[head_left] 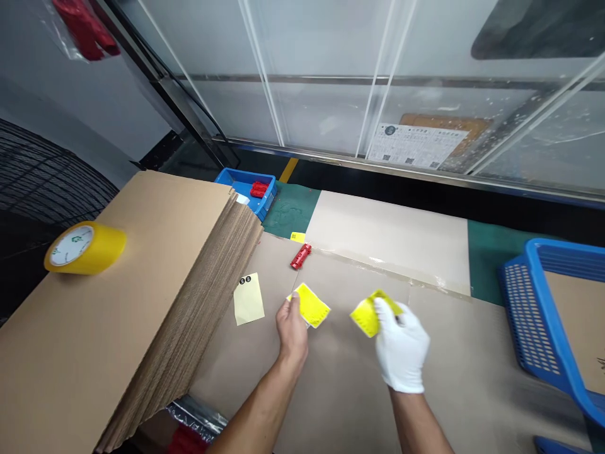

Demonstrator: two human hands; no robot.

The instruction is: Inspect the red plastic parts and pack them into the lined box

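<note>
The bare left hand point(292, 328) pinches a bright yellow label point(312, 305) at its lower edge, low over the brown cardboard sheet point(331, 378) on the surface. The gloved right hand point(401, 350) grips a second yellow label point(371, 315), curled; any print on either is unreadable. A pale backing sheet point(249, 299) bears two black round marks. The yellow tape roll point(85, 248) shows a green logo, illegible.

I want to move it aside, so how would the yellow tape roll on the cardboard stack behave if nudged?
The yellow tape roll lies on its curved side, so it would probably roll. The cardboard stack seems to slope toward the viewer, which may carry it off. It looks rigid, likely easy to grip.
</note>
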